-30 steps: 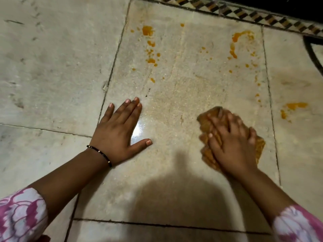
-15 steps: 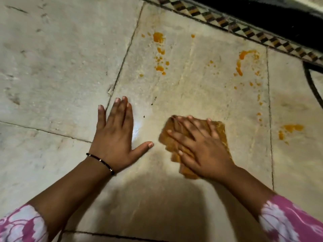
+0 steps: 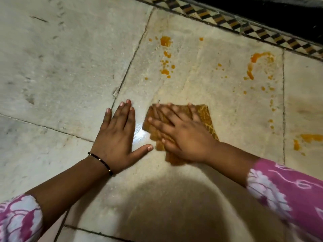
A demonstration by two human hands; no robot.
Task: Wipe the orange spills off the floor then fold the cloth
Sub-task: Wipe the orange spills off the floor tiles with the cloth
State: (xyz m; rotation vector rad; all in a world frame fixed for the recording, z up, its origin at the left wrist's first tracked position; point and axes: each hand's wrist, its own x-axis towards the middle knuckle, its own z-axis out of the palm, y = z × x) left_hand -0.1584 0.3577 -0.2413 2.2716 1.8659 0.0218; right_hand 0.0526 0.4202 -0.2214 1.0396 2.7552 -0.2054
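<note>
Your right hand (image 3: pixel 185 137), flat on the cloth (image 3: pixel 204 116), has slid it toward your flat left hand (image 3: pixel 118 137); far spills (image 3: pixel 165 41) remain.

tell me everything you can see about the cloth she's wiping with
The cloth is orange-brown with a faint darker crackle pattern, looks like thin, damp fabric, and lies bunched flat on the pale stone floor. The right hand presses on it with spread, straight fingers and covers most of it; one far corner and the near edge show. The left hand's thumb lies close beside it.
</note>
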